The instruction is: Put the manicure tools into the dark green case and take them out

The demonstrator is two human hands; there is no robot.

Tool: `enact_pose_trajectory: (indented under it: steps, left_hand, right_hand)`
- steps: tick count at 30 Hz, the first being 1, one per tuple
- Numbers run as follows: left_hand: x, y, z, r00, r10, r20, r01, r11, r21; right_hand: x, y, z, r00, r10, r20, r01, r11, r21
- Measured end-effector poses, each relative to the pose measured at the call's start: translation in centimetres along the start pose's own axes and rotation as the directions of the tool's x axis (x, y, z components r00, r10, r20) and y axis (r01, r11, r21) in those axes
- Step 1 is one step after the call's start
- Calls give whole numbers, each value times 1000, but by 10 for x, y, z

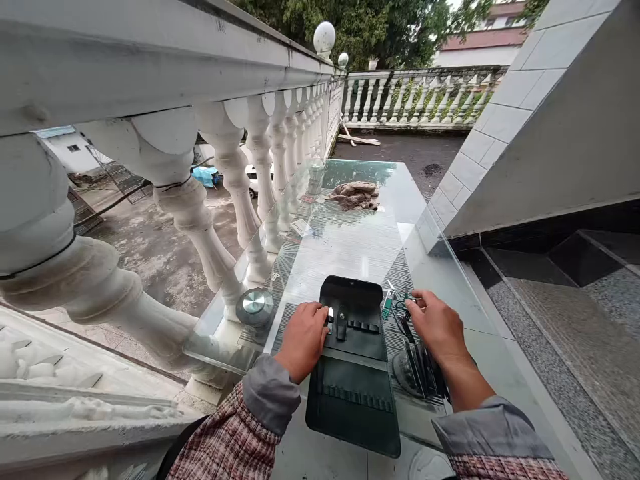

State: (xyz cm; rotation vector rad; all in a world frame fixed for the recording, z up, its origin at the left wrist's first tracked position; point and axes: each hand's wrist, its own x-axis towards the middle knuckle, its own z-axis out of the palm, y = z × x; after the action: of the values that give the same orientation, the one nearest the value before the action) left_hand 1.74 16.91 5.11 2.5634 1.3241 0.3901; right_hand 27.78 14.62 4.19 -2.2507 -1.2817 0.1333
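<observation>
Glass bench [350,248] on a terrace, white balusters [267,157] on L side. As far as I can judge, case [350,417] is fully opened, w/ most loops [357,397] bare & tools [419,368] loose to its R. Case lies flat at bench's near end: dk, long, leathery-looking. L hand [303,339] on its L edge, R hand [443,327] at green tools [387,305]; fingers bent on both, can't tell if pinching.

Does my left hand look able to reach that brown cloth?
Probably not without leaning: the brown cloth lies far along the glass table, beyond the left hand, though the way looks free.
</observation>
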Motion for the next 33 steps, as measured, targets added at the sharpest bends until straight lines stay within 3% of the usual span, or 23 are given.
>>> enact_pose_trajectory:
  steps: [2,5,7,10,18,22,25,33]
  left_hand:
    - [4,0,1,1000,0,20,-1,1000,27]
    - [8,0,1,999,6,43,-8,999,45]
    - [10,0,1,999,4,50,-7,998,62]
    - [12,1,0,999,-8,47,4,996,91]
    - [16,3,7,998,-58,16,56,995,86]
    - [18,1,10,996,-93,-5,93,995,43]
    - [19,1,11,992,-124,-16,124,992,8]
    - [21,2,11,984,-175,-22,173,983,-62]
  right_hand:
    - [-7,-7,3,989,-112,-95,105,992,-73]
    - [-24,-26,10,918,-348,-193,349,937,-28]
    - [-37,-40,16,841,-517,-159,531,845,63]
    - [-52,-56,25,794,-605,-54,606,784,131]
    - [-52,-76,36,828,-539,157,523,842,135]
    - [-43,-89,36,888,-335,315,340,940,42]
    - [-34,-93,39,909,-224,351,242,970,-7]
    - [-25,-92,43,884,-259,389,278,961,10]
